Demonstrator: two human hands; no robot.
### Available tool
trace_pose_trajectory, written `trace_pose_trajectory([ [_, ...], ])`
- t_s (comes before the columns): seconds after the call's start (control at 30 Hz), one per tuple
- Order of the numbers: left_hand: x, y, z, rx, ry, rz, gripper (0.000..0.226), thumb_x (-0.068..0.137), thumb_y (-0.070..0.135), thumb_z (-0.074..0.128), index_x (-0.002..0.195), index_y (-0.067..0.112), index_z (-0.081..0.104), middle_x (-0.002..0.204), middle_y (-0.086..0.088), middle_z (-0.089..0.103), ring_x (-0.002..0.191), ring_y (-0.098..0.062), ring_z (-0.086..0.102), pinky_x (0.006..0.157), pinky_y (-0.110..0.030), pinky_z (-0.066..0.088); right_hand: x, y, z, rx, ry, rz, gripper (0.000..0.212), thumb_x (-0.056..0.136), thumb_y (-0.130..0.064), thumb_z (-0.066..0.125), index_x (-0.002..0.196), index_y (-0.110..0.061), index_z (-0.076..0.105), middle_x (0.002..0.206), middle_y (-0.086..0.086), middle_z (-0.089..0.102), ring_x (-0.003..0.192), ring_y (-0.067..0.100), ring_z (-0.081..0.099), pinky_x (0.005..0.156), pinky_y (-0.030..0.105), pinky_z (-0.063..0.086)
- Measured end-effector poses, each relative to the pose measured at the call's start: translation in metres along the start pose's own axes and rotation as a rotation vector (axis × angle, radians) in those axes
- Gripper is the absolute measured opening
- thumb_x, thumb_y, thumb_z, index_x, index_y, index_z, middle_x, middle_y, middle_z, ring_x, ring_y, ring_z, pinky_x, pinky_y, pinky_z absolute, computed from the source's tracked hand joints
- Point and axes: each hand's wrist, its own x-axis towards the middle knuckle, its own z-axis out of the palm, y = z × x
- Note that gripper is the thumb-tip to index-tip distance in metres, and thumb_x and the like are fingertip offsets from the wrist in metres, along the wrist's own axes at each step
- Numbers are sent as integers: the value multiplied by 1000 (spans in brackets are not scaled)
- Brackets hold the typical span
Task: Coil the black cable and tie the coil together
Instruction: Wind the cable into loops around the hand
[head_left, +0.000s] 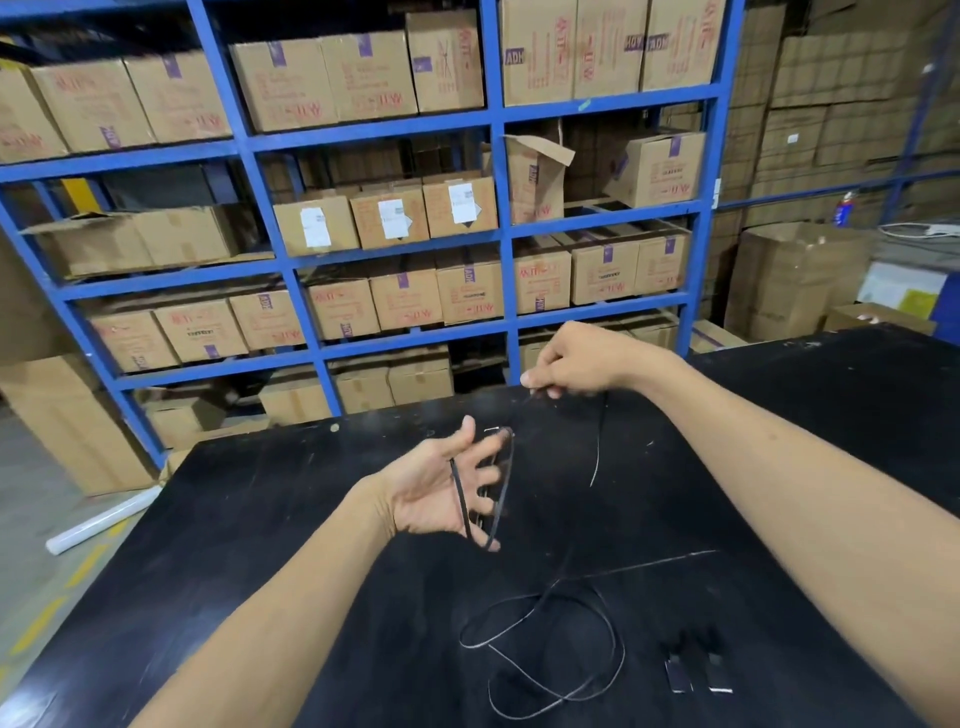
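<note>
A thin black cable (540, 644) lies in loose loops on the black table (270, 519), near its front edge. My left hand (441, 488) is held palm up above the table with fingers spread, and a couple of turns of the cable are wound around those fingers. My right hand (576, 361) is raised higher and farther back, pinching a stretch of the same cable between thumb and fingers. From that pinch the cable hangs down and runs to the loops on the table.
Two small dark strips (698, 673) lie on the table, right of the loose loops. Blue shelving (498, 218) full of cardboard boxes stands behind the table. More stacked boxes (795, 275) are at the right. A white roll (104, 519) lies on the floor at left.
</note>
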Motion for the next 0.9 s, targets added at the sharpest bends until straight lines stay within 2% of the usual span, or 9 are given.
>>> trace_pose_trajectory([
  [0.07, -3, 7, -9, -59, 78, 92, 61, 96, 65, 33, 152, 40, 35, 149, -4, 50, 122, -42, 58, 107, -81, 16, -15, -6, 13, 98, 23, -5, 30, 96, -39, 68, 76, -19, 79, 57, -6, 68, 44, 2, 52, 45, 17, 44],
  [0.13, -8, 15, -14, -131, 122, 184, 62, 95, 65, 37, 151, 39, 37, 156, -3, 40, 126, -45, 54, 104, -81, 21, -32, -8, 34, 249, 62, -21, 17, 99, -31, 65, 93, -28, 80, 63, -7, 71, 46, 1, 53, 45, 15, 44],
  [0.23, -12, 25, -13, -212, 148, 331, 62, 94, 64, 38, 150, 37, 38, 161, -4, 30, 131, -50, 47, 99, -80, 32, -60, -8, 75, 555, 149, -35, 23, 103, -27, 59, 121, -35, 73, 65, -6, 70, 49, 4, 54, 45, 18, 44],
  [0.33, -16, 36, -12, -306, 209, 500, 62, 98, 62, 34, 154, 36, 29, 166, -12, 14, 141, -58, 23, 97, -84, 29, -86, -2, 122, 821, 149, -50, 25, 103, -35, 57, 121, -42, 74, 62, -3, 63, 45, 10, 47, 39, 21, 37],
  [0.47, -23, 53, -5, -368, 188, 645, 58, 101, 56, 34, 154, 32, 31, 161, -20, 25, 138, -63, 26, 91, -85, 34, -101, 16, 177, 954, 92, -10, 25, 101, -45, 57, 118, -45, 75, 60, -7, 51, 44, 8, 36, 41, 20, 27],
  [0.6, -24, 56, 23, -312, 39, 645, 57, 101, 55, 35, 154, 33, 30, 158, -23, 31, 133, -65, 34, 95, -86, 30, -91, 36, 198, 852, 10, 103, 43, 91, -68, 57, 107, -35, 80, 60, -9, 45, 46, 11, 33, 44, 22, 27],
  [0.73, -32, 51, 43, -205, -128, 504, 57, 102, 57, 33, 154, 35, 30, 164, -18, 22, 139, -63, 24, 101, -85, 21, -61, 53, 169, 651, 162, 217, 78, 62, -94, 59, 73, -19, 81, 43, -10, 40, 36, 5, 33, 44, 21, 25],
  [0.8, -35, 44, 46, -142, -204, 390, 60, 102, 60, 29, 157, 36, 24, 167, -13, 15, 144, -60, 15, 104, -85, 13, -45, 57, 135, 513, 234, 140, 70, 61, -89, 64, 71, -21, 79, 42, -11, 53, 37, -2, 44, 50, 23, 34],
  [0.9, -31, 22, 45, -62, -256, 156, 63, 100, 64, 27, 157, 38, 21, 168, -4, 12, 148, -54, 8, 109, -81, 5, -27, 47, 71, 271, 202, -50, 39, 70, -71, 71, 83, -35, 78, 75, -10, 74, 68, 7, 68, 70, 37, 57],
])
